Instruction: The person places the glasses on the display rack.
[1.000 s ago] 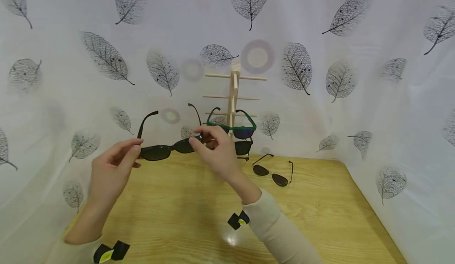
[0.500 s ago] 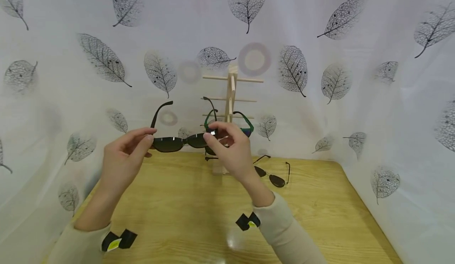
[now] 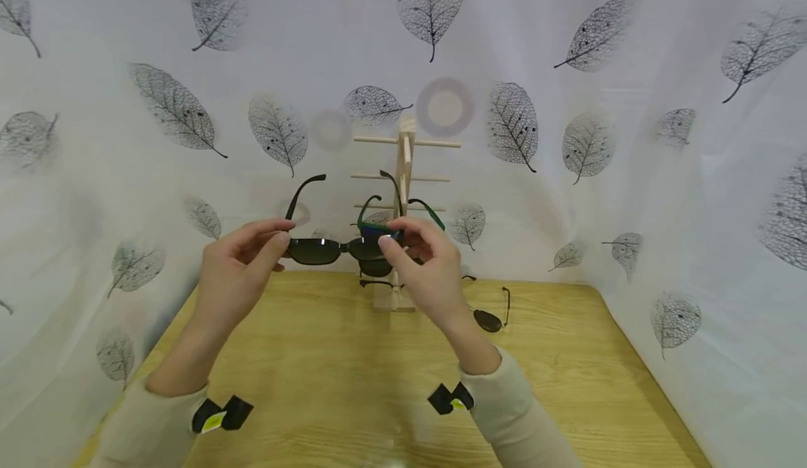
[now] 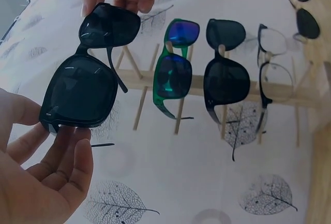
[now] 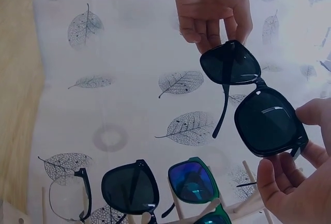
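Note:
Black sunglasses (image 3: pixel 316 251) are held up in front of the wooden display rack (image 3: pixel 403 167), their arms unfolded and pointing toward it. My left hand (image 3: pixel 236 268) pinches the left end of the frame, by the hinge. At the other end, my right hand (image 3: pixel 429 272) pinches the right hinge, thumb at the lens edge. On the rack hang green-framed sunglasses with blue lenses (image 4: pixel 175 76), another dark pair (image 4: pixel 226 79) and dark-rimmed clear glasses (image 4: pixel 265 74). In the head view the held pair and right hand partly cover these.
Aviator-style sunglasses (image 3: pixel 487 321) lie on the wooden table (image 3: pixel 328 384) right of the rack, partly behind the right hand. Bare pegs (image 3: pixel 372 176) stick out on both sides of the rack's upper part. A leaf-printed curtain (image 3: pixel 277 33) surrounds the table's back and sides.
Both hands have moved rightward with the black sunglasses, from left of the rack to in front of it. The pair has levelled out. The right hand now covers part of the aviator-style sunglasses.

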The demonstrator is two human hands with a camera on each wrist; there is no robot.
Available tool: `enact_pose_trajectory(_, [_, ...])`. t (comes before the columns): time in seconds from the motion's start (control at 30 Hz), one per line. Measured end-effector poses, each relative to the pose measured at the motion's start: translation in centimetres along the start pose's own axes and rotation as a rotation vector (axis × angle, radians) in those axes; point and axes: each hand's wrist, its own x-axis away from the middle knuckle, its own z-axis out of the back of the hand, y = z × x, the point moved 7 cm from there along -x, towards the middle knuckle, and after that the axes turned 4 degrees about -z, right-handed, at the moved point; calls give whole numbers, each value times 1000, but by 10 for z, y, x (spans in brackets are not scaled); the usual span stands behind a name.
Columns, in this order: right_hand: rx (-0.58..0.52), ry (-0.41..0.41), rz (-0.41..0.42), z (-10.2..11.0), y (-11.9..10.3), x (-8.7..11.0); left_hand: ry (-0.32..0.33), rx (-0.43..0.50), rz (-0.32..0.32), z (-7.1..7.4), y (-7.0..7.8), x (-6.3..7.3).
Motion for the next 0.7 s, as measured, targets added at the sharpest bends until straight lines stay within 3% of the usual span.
enact_pose_trajectory(0.33, [35, 65, 19, 22, -5, 5, -60, 8, -40, -20, 6, -10])
enact_pose_trajectory(0.7, [46, 115, 52, 45, -7, 2, -117, 48, -29, -44, 6, -24])
